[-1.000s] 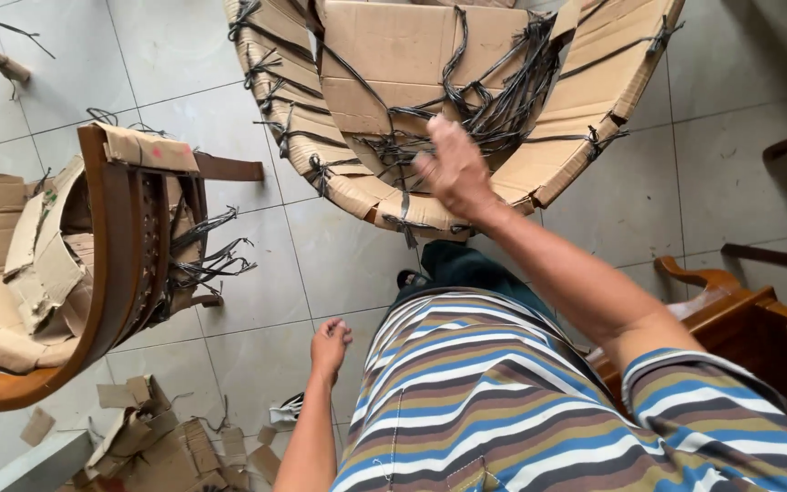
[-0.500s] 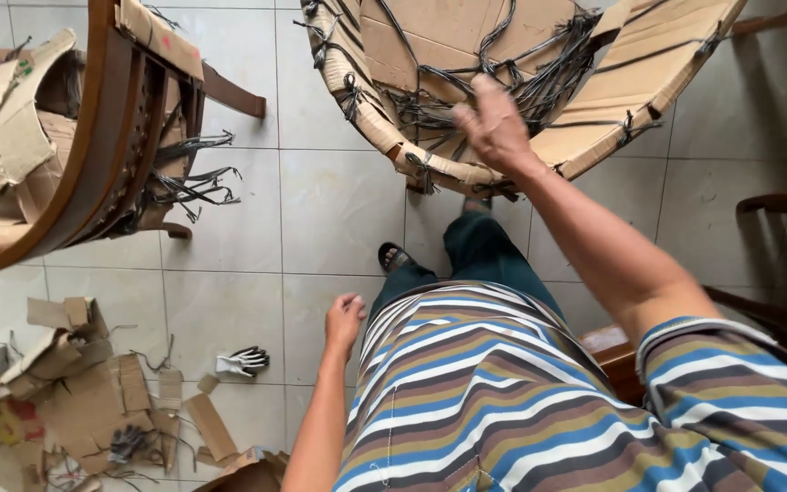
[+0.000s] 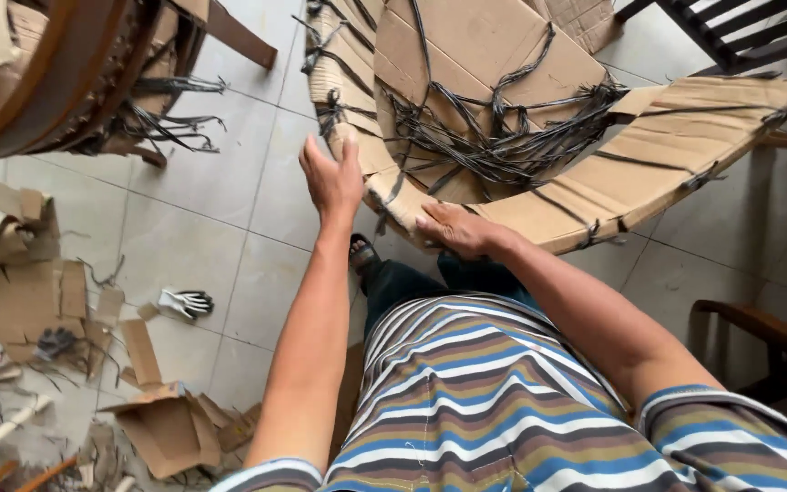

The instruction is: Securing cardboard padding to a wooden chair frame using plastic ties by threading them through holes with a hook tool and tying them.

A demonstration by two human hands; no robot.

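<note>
At the top centre of the frame we see a curved chair wrapped in cardboard and bound with dark cord. Our right hand lies flat on its lower rim, fingers spread, pressing rather than gripping. Our left hand is raised open just beside the wrapped rim at centre left, palm toward it, holding nothing. Another wrapped chair fills the upper left. Cardboard scraps and a glove lie on the tiled floor, lower left.
</note>
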